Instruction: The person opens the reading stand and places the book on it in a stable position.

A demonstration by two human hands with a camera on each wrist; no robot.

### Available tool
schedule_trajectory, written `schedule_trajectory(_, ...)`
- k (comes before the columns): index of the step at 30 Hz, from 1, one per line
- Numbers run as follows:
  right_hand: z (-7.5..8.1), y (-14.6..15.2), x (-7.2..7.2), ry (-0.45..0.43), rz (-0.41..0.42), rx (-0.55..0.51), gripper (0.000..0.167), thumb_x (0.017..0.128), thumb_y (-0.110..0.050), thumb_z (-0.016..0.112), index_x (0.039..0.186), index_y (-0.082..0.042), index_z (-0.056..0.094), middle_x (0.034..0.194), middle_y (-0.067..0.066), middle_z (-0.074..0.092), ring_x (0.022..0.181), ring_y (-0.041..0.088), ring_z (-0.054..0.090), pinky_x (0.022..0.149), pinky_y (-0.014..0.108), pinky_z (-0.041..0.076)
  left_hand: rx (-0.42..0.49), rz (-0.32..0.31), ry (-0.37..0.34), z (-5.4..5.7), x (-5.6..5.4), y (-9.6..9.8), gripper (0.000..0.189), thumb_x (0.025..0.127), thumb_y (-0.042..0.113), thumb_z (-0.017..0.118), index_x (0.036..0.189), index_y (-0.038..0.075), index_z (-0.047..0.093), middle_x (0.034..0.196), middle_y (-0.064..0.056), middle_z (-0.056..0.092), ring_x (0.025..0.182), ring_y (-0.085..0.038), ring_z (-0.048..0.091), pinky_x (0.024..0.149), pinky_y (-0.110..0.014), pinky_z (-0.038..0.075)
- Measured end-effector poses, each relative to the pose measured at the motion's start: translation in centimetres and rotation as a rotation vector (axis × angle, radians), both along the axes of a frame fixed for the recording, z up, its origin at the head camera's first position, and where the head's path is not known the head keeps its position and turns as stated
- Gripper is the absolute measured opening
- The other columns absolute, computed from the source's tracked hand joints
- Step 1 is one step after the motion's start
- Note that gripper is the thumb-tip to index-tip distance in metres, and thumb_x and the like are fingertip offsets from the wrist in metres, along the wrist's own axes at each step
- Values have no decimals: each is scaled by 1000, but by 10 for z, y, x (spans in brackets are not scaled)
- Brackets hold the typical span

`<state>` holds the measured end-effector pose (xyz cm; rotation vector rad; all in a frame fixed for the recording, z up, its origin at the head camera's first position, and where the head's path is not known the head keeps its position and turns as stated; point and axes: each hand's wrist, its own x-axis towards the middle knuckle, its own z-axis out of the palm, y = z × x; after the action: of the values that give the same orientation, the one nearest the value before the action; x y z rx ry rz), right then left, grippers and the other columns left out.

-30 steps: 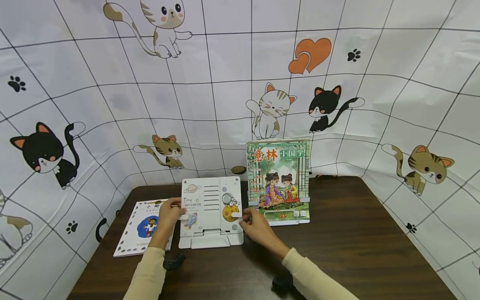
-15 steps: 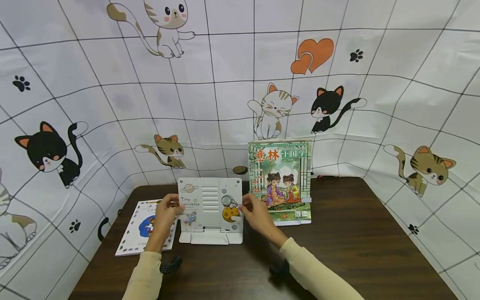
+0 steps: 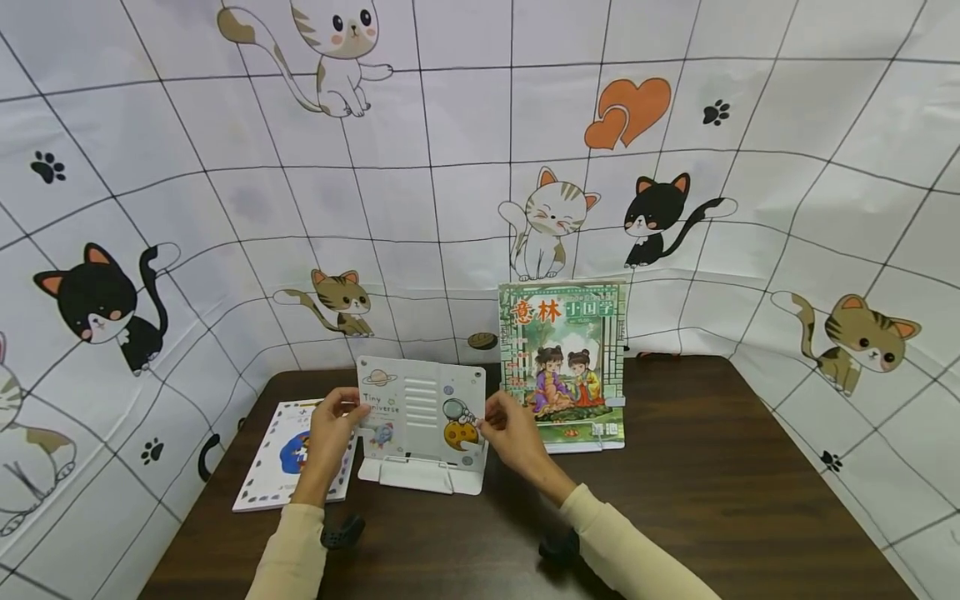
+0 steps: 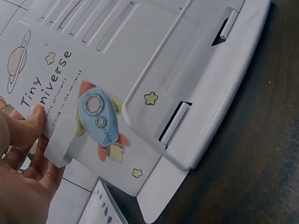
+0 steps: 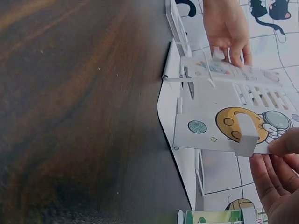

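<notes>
A white book stand (image 3: 423, 442) printed with "Tiny universe", a planet and an astronaut stands propped up on the dark table, its right side slightly nearer than its left. My left hand (image 3: 327, 429) pinches its left edge, thumb on the front beside the lettering. On the opposite edge, my right hand (image 3: 517, 437) pinches the panel by the astronaut print. White page clips show beside the fingers: the left clip (image 4: 60, 142) in the left wrist view, the right clip (image 5: 247, 133) in the right wrist view. A wire page rest (image 4: 140, 88) spans the stand's lower front.
Right behind the stand, a green magazine (image 3: 566, 367) leans upright on another stand. A white booklet (image 3: 262, 467) lies flat at the left, partly under my left forearm. The wooden table (image 3: 712, 483) stretches to the right; a cat-print cloth (image 3: 465, 192) hangs behind.
The stand has shifted slightly and turned, its right side now lower in the head view than its left. Both hands have kept to the edges, moving up a little onto the panel.
</notes>
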<state>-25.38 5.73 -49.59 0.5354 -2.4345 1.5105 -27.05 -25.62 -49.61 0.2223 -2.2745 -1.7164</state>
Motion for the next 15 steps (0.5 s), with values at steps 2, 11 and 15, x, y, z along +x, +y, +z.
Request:
schedule_trajectory(2, 0, 0, 2, 9, 10, 4, 19, 92, 2, 77, 99, -6, 61, 90, 8, 71, 82, 16, 70, 74, 22, 59, -14, 6, 2, 1, -2, 2, 22, 102, 7, 71, 123, 1, 67, 116, -11, 64, 103, -11, 59, 80, -25, 48)
schedule_trajectory(11, 1, -11, 18, 95, 121, 31, 21, 91, 6, 76, 93, -5, 59, 90, 10, 75, 85, 25, 78, 75, 23, 63, -38, 8, 56, 3, -28, 4, 22, 100, -1, 71, 121, -3, 67, 110, -11, 66, 96, -6, 58, 78, -17, 48)
schedule_trajectory(15, 1, -23, 25, 122, 174, 49, 20, 92, 4, 77, 94, -5, 59, 91, 10, 75, 87, 23, 77, 77, 23, 63, -57, -18, 35, 7, -39, 3, 25, 101, -1, 69, 126, -4, 66, 114, -13, 65, 95, -6, 58, 80, -20, 52)
